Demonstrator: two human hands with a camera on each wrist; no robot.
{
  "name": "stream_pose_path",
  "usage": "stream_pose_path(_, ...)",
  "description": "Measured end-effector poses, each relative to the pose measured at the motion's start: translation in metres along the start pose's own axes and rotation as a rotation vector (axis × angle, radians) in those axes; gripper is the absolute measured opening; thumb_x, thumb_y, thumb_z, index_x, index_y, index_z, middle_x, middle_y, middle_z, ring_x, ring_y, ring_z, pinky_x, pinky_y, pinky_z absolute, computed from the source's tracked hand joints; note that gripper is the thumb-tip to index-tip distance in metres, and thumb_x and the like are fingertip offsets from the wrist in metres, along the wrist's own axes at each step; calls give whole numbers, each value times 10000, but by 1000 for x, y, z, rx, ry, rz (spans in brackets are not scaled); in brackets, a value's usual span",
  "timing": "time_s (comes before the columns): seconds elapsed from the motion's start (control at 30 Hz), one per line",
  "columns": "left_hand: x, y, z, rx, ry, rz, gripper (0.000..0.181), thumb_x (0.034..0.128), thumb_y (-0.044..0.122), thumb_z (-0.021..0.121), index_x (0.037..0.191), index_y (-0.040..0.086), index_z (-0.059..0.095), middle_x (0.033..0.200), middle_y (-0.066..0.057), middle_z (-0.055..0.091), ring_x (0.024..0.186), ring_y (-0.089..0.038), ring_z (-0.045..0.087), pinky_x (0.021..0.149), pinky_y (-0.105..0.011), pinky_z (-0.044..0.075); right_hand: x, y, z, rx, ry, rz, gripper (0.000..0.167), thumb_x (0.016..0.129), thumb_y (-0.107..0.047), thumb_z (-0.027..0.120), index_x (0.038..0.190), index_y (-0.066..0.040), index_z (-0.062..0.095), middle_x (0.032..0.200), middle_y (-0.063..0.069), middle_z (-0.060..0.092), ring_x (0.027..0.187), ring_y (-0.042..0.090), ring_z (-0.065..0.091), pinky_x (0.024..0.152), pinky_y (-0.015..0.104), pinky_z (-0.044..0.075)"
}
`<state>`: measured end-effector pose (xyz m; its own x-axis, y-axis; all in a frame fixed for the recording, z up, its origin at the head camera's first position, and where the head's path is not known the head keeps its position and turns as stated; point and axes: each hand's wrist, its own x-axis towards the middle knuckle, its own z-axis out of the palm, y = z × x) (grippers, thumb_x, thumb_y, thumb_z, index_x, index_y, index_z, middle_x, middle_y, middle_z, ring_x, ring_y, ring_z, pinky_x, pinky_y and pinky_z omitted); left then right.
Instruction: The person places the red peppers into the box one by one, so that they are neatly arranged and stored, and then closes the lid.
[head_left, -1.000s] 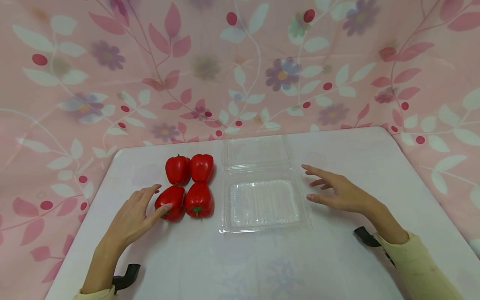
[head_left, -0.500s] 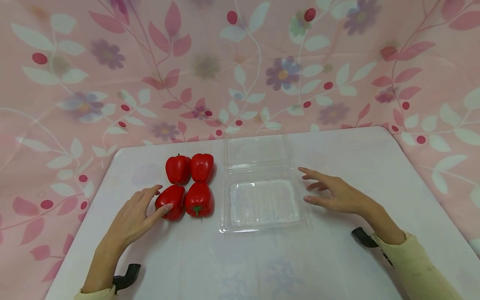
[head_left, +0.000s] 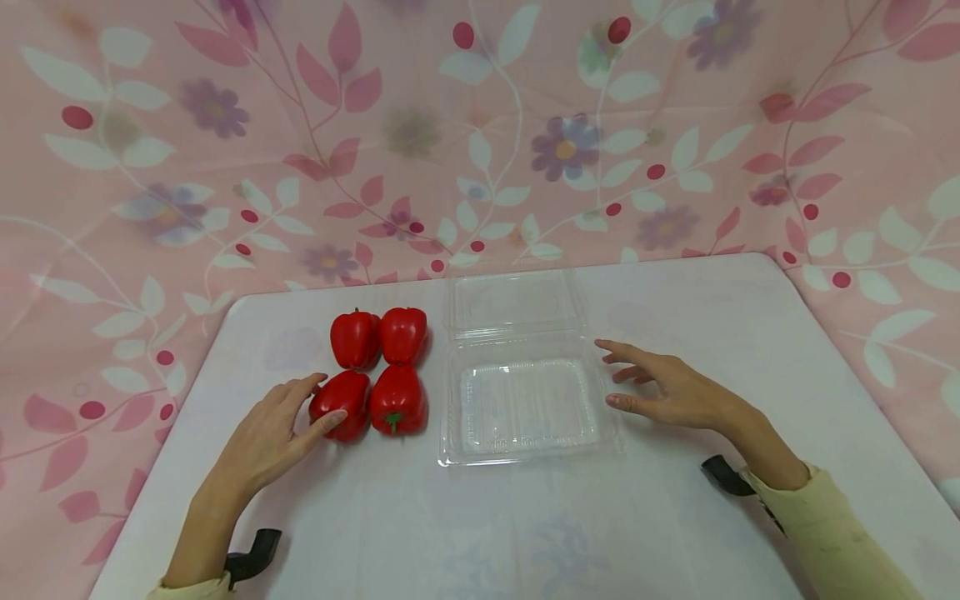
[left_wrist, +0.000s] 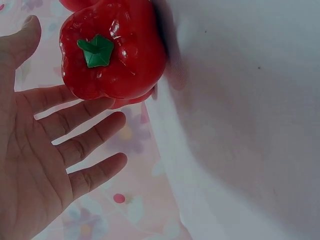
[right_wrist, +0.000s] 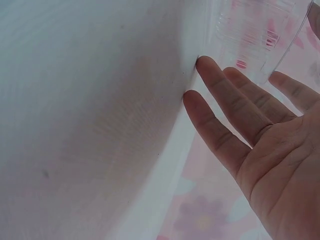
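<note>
Head: box (head_left: 528,404) with its lid (head_left: 517,302) folded back on its far side. Left of the box, two-by-two: outer near pepper (head_left: 350,402), inner near pepper (head_left: 398,398), outer far pepper (head_left: 356,340), inner far pepper (head_left: 404,337). Step in hand reads as taking the outer near one. Get thumb and fingers on opposite sides at the widest part before any lift; glossy skin could slip. Straight up, or its neighbour may get nudged toward the box. Left hand (head_left: 270,437) is on that pepper's side away from the box. Right hand (head_left: 671,392) is just right of the box, fingers extended.

Left wrist: fingers spread, nearly straight, no grip. Two fingertips go behind the pepper, so can't confirm contact.

Right wrist: fingers loosely extended, nothing held, index tip just beside the box.
</note>
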<state>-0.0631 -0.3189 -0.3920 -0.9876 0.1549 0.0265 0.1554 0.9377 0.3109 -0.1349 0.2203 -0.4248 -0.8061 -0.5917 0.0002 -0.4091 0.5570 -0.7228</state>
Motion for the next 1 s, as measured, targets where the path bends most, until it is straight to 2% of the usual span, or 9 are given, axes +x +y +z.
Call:
stream_pose_path(0.6, 0, 0, 0, 14, -5, -5, 697, 869, 516, 692, 1371, 75, 492, 1281, -219, 567, 1140, -409, 530, 878, -628, 489, -1, 1, 1, -11, -5, 16, 790, 893, -373, 731, 1548, -271, 303, 1384, 62, 544, 1154, 254, 616, 943, 615, 457)
stream_pose_path(1.0, -3, -3, -2, -31, -17, -13, 701, 877, 523, 682, 1366, 56, 496, 1290, -204, 568, 1164, -399, 515, 894, -633, 478, -1, 1, 1, -9, -3, 15, 786, 894, -363, 733, 1547, -260, 308, 1384, 69, 545, 1153, 248, 618, 945, 615, 455)
